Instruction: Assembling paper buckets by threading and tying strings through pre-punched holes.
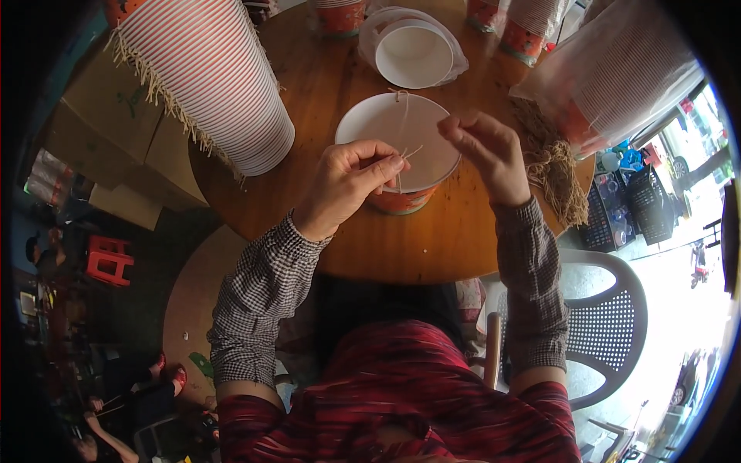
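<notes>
A white-lined paper bucket (363,123) with a red-orange outside stands upright in front of me. A thin tan string (405,112) runs across its mouth from a small knot at the far rim. My left hand (351,181) is at the near rim, thumb and forefinger pinched on the string, whose short loose ends stick up beside the fingertips. Over the right rim, my right hand (486,150) is raised, its fingers curled and drawn together. Slight blur hides whether anything is between them.
A tall stack of paper buckets (208,77) fringed with strings leans at the left. Behind stands another white bucket (414,54) in clear plastic. Bagged buckets (617,69) and a string bundle (567,185) lie right on the round wooden table (386,251). A chair (606,324) stands right.
</notes>
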Tool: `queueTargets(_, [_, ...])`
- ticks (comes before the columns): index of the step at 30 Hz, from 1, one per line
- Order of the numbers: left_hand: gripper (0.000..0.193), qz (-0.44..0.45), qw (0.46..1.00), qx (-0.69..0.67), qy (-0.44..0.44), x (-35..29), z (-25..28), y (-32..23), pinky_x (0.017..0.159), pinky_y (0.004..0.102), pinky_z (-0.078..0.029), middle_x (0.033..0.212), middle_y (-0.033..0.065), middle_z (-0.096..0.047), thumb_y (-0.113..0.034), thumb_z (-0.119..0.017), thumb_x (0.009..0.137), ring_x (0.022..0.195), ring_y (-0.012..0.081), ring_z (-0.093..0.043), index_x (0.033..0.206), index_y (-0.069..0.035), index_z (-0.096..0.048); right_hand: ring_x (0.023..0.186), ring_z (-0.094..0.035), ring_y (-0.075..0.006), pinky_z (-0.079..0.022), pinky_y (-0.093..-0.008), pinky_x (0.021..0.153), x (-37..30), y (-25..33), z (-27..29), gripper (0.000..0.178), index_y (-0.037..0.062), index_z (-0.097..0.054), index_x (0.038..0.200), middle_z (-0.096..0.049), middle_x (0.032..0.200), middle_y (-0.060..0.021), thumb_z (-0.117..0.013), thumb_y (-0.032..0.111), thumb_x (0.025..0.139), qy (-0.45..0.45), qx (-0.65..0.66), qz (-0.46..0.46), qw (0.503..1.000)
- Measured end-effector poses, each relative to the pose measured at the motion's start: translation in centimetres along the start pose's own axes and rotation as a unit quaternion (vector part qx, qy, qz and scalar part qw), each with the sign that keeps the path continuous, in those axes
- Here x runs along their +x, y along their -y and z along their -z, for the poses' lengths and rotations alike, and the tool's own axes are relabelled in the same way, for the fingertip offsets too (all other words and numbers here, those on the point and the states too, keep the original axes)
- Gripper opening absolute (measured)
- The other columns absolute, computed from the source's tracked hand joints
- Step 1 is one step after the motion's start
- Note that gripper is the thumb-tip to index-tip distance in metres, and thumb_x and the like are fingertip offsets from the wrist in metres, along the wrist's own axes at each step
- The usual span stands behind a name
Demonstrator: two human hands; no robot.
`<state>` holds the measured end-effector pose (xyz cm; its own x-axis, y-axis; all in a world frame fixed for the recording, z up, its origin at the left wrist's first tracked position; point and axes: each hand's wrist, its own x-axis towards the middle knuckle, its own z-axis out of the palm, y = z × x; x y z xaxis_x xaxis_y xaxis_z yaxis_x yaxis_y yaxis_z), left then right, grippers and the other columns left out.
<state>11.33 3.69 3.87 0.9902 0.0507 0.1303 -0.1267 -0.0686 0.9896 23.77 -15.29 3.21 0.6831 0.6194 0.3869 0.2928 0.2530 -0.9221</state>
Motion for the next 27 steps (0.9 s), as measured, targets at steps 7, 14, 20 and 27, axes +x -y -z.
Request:
queueTargets(7, [0.018, 0.001, 1.000, -0.011, 0.005, 0.1, -0.6, 0.0, 0.064, 0.0194, -0.043, 0.080, 0.0003, -0.063, -0.016, -0.058, 0.093, 0.071, 0.0046, -0.053, 0.094, 0.000, -0.065, 0.095, -0.059, -0.0129, -0.047, -0.0273, 0.087, -0.9, -1.2, -1.0, 0.020, -0.0001, -0.067, 0.100, -0.066, 0.100, -0.0061, -0.070, 0.007, 0.082, 0.035, 0.013, 0.025, 0.999])
queueTargets(14, [0.017, -0.004, 1.000, 0.009, 0.009, 0.2, -0.6, 0.1, 0.064, 0.0195, -0.043, 0.082, 0.0011, -0.064, -0.015, -0.058, 0.093, 0.071, 0.0048, -0.054, 0.094, 0.001, -0.065, 0.086, -0.061, -0.0111, -0.049, -0.0267, 0.082, -0.4, -1.4, -1.4, 0.012, 0.0009, -0.069, 0.094, -0.068, 0.088, -0.0034, -0.069, 0.005, 0.082, 0.039, 0.019, 0.036, 0.998])
queueTargets(20, [0.016, -0.017, 1.000, -0.008, -0.017, 0.3, -0.9, 0.4, 0.065, 0.0204, -0.047, 0.082, 0.0027, -0.065, -0.013, -0.060, 0.091, 0.073, 0.0070, -0.059, 0.092, 0.003, -0.065, 0.078, -0.058, -0.0072, -0.048, -0.0240, 0.074, -0.5, -1.1, -2.2, 0.009, 0.0000, -0.064, 0.086, -0.065, 0.081, -0.0011, -0.065, 0.009, 0.085, -0.010, -0.043, 0.047, 0.998])
queueTargets(27, [0.012, -0.130, 0.958, 0.244, -0.083, -1.1, -0.5, 0.8, 0.061, 0.0225, -0.049, 0.077, 0.0054, -0.067, -0.009, -0.064, 0.087, 0.072, 0.0078, -0.062, 0.088, 0.003, -0.063, 0.074, -0.059, -0.0109, -0.047, -0.0260, 0.074, -0.7, 0.0, -1.9, 0.009, 0.0011, -0.062, 0.084, -0.063, 0.077, -0.0022, -0.066, 0.008, 0.081, -0.084, -0.152, 0.072, 0.982])
